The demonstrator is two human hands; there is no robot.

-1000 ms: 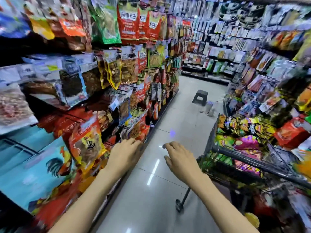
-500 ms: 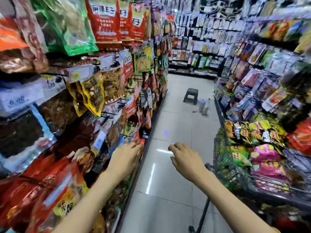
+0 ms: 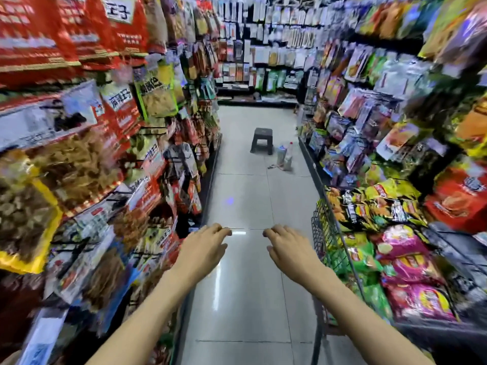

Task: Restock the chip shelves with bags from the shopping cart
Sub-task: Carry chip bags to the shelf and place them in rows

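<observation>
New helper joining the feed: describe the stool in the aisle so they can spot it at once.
Follow the grey tiled floor down the aisle between the snack shelves, past both empty hands. The stool stands alone mid-aisle, just left of some bottles on the floor. It is the only dark, low, square-topped thing there.

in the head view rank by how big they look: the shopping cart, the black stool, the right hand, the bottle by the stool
1. shopping cart, largest by far
2. right hand, though being near the camera enlarges it
3. black stool, far down the aisle, so likely bigger in reality than the hand
4. bottle, smallest
</observation>
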